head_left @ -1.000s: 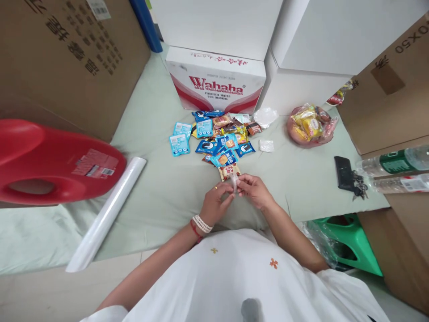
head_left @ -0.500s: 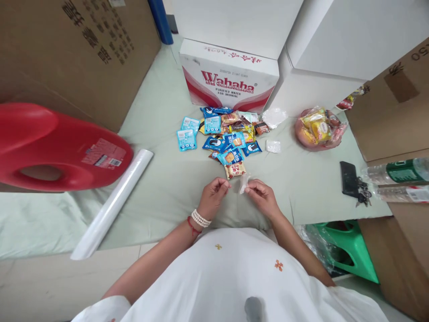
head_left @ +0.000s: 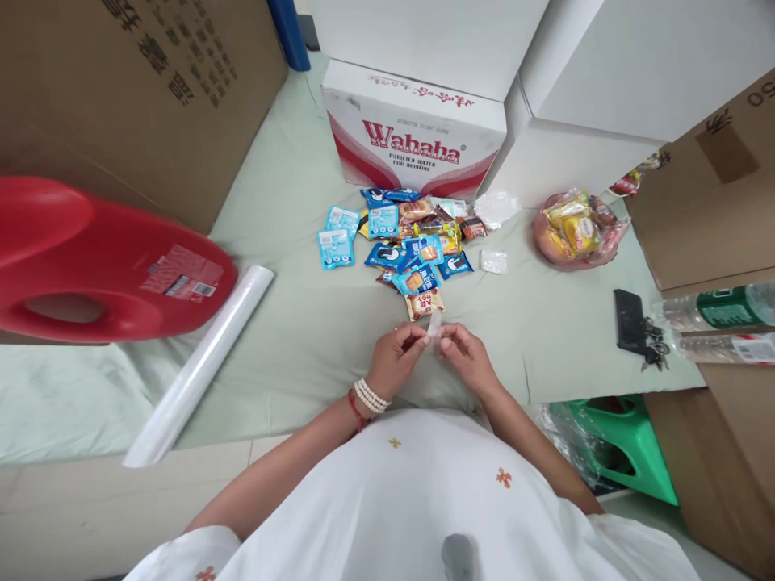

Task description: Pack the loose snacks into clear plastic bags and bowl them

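My left hand [head_left: 396,359] and my right hand [head_left: 463,359] meet close to my body, both pinching a small clear plastic bag [head_left: 433,327] between the fingertips. My left wrist wears a white bead bracelet and a red string. Just beyond the hands lies a pile of snack packets [head_left: 407,242] in blue, yellow and brown wrappers on the pale green cloth [head_left: 303,323]. The nearest packet, a brown-and-red one [head_left: 425,303], lies a little ahead of my fingers.
A Wahaha water carton [head_left: 415,133] stands behind the pile. A red jug [head_left: 90,266] and a white roll [head_left: 199,367] lie at left. At right are a pink bag of snacks [head_left: 575,230], a phone with keys [head_left: 633,327], two bottles [head_left: 720,323] and a green stool [head_left: 630,444]. Small clear bags [head_left: 495,261] lie near the pile.
Half a second ago my hands were apart with the clear bag only in my right hand; now they have come together and both pinch it.
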### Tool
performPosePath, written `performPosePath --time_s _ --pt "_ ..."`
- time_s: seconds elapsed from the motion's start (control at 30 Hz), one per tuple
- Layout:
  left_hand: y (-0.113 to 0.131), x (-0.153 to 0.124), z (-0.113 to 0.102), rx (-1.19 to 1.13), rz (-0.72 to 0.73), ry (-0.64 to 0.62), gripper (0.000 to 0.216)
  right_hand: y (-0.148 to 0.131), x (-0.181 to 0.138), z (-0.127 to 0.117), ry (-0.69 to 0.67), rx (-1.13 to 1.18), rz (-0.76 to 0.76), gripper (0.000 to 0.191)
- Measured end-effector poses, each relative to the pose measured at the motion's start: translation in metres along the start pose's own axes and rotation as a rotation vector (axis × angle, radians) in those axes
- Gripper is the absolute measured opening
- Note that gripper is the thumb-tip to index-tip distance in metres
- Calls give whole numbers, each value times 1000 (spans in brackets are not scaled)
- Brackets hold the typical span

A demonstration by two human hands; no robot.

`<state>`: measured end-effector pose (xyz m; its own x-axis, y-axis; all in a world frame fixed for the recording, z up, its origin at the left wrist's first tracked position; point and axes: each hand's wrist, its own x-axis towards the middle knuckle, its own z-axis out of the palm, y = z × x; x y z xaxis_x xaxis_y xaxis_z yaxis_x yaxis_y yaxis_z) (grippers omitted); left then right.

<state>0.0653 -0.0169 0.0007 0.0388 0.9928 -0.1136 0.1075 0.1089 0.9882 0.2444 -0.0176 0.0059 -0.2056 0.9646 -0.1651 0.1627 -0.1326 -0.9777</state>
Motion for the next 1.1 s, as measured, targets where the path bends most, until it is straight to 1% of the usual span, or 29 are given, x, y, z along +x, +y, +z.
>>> performPosePath --time_s 0.07,0.17,0.23,0.3,0.37,0.4,0.43,0.47,0.53,0.57,0.6,0.63,0.73,0.77,0.83,0.93,1.0,1.1 --pt "0 0 -2 -24 4 9 24 -1 3 -1 39 68 52 35" --pt "-3 3 -13 -160 -88 18 33 -3 8 -12 90 142 105 36" --pt "-6 6 -24 -222 -144 -1 39 -5 8 -26 71 206 151 38" --pt "-9 6 -35 -248 -185 -37 42 -7 7 -42 21 239 182 39" --pt "-11 4 -44 -275 -222 -93 42 -8 6 -56 -6 209 175 39" --pt "-12 3 -46 -286 -238 -119 42 -7 6 -60 12 164 156 37" --pt "-12 1 -47 -291 -248 -138 42 -7 6 -63 67 97 128 36" --pt "-11 0 -46 -289 -252 -143 41 -7 7 -64 159 20 93 34" --pt "-9 -2 -42 -267 -234 -120 40 -9 6 -60 362 -87 42 33" --pt "-7 -3 -39 -254 -216 -98 39 -11 5 -55 414 -97 42 33" --pt "-6 -3 -36 -243 -196 -79 37 -13 4 -47 407 -76 63 33" --pt "-4 -4 -33 -232 -172 -67 36 -15 3 -39 349 -34 100 36" --pt "0 -4 -26 -181 -76 -85 29 -20 3 -10 104 91 216 45" --pt "1 -5 -24 -158 -42 -99 27 -20 5 -1 54 118 231 45" --pt "0 -6 -24 -137 -16 -95 25 -19 9 10 11 164 222 43" --pt "-5 -6 -30 -213 -104 28 30 -15 13 9 23 240 184 39" --pt "-10 -4 -36 -296 -179 115 36 -13 14 1 29 281 182 37" --pt "-14 -2 -45 -405 -254 178 41 -12 9 -14 25 314 181 34"
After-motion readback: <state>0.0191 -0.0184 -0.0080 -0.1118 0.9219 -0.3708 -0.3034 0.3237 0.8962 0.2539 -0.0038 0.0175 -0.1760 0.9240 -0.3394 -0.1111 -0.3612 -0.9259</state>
